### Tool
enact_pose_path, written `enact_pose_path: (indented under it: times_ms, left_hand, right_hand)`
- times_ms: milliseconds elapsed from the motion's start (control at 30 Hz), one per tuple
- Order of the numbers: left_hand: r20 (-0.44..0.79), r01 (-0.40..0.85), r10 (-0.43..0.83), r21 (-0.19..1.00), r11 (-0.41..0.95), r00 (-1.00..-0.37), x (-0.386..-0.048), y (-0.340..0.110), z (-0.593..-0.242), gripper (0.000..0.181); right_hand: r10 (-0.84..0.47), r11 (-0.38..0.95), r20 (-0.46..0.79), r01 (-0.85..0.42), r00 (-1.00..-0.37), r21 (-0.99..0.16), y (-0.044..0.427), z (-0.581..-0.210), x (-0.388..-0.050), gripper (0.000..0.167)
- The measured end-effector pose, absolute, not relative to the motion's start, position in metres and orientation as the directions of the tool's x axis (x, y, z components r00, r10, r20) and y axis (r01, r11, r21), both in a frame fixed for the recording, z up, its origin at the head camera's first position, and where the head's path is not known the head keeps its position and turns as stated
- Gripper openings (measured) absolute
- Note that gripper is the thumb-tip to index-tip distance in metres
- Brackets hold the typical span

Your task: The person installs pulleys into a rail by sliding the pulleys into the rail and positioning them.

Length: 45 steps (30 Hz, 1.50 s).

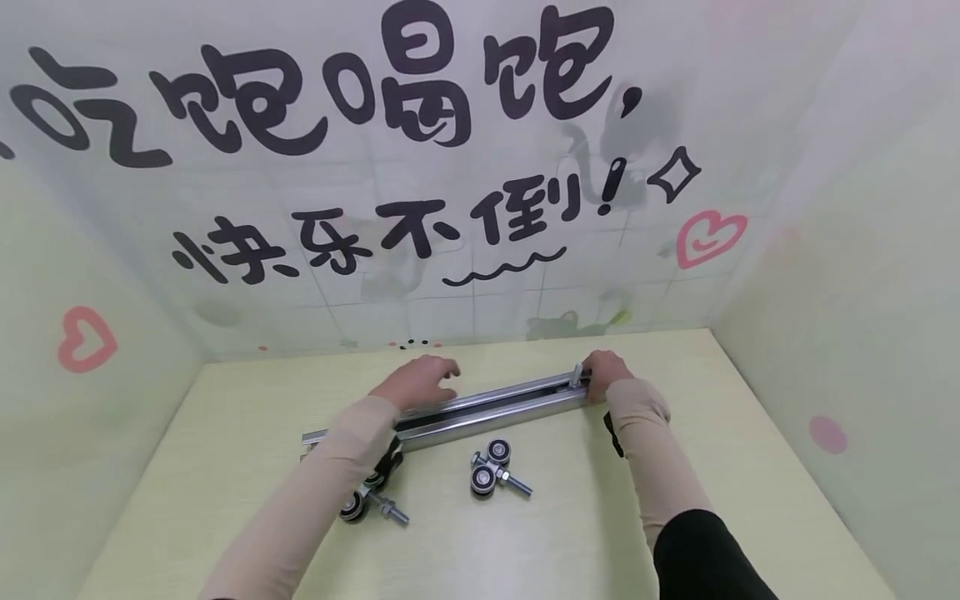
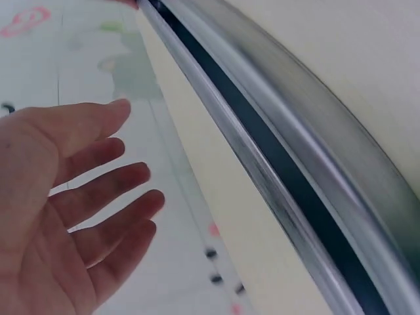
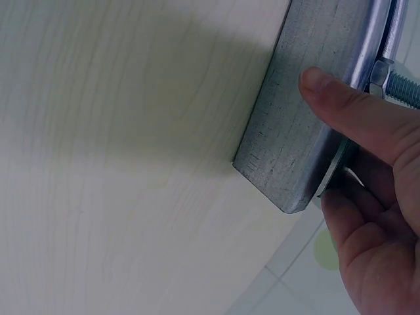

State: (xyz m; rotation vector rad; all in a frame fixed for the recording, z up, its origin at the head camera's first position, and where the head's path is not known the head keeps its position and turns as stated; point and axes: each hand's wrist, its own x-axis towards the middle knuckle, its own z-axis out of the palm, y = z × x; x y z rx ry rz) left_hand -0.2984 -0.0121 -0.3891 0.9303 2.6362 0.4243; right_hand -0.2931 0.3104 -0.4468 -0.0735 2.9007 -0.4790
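Observation:
A long slotted metal rail [image 1: 495,421] lies at a slant across the table. My right hand [image 1: 607,372] grips its right end. In the right wrist view, the thumb presses the rail's side wall [image 3: 279,125], while the other fingers bend at its end. Out of the slot near that hand stands a threaded bolt [image 1: 576,375] with a hex nut [image 3: 379,73]. My left hand [image 1: 420,382] hovers beside the rail, fingers spread and loosely bent, holding nothing. The rail's left part is partly hidden behind the left forearm.
In front of the rail sits a roller trolley [image 1: 483,479] with black wheels and a bolt. Another roller trolley [image 1: 352,505] lies further left, partly covered by the left sleeve. Printed walls [image 1: 480,312] border the table [image 1: 465,558] at the back and sides.

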Motion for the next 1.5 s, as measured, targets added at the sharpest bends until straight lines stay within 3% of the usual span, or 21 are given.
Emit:
enact_pose_path:
  times_ms: [400, 733, 900, 1500]
  left_hand:
    - [-0.03, 0.735, 0.77, 0.277, 0.619, -0.637, -0.305, 0.104, -0.374, 0.033]
    - [0.013, 0.791, 0.808, 0.213, 0.574, -0.589, -0.304, 0.158, -0.389, 0.024]
    - [0.001, 0.743, 0.761, 0.216, 0.633, -0.649, -0.304, 0.17, -0.396, 0.009]
    - [0.016, 0.62, 0.63, 0.192, 0.761, -0.777, -0.303, 0.194, -0.415, 0.014]
  right_hand:
    - [-0.075, 0.941, -0.174, -0.012, -0.982, -0.338, 0.307, -0.446, -0.293, 0.044]
    - [-0.089, 0.946, -0.145, -0.038, -0.985, -0.322, 0.306, -0.448, -0.292, 0.038]
    - [-0.076, 0.952, -0.143, -0.029, -0.987, -0.305, 0.307, -0.448, -0.293, 0.033]
    - [-0.094, 0.951, -0.07, -0.069, -0.993, -0.302, 0.311, -0.449, -0.293, 0.036]
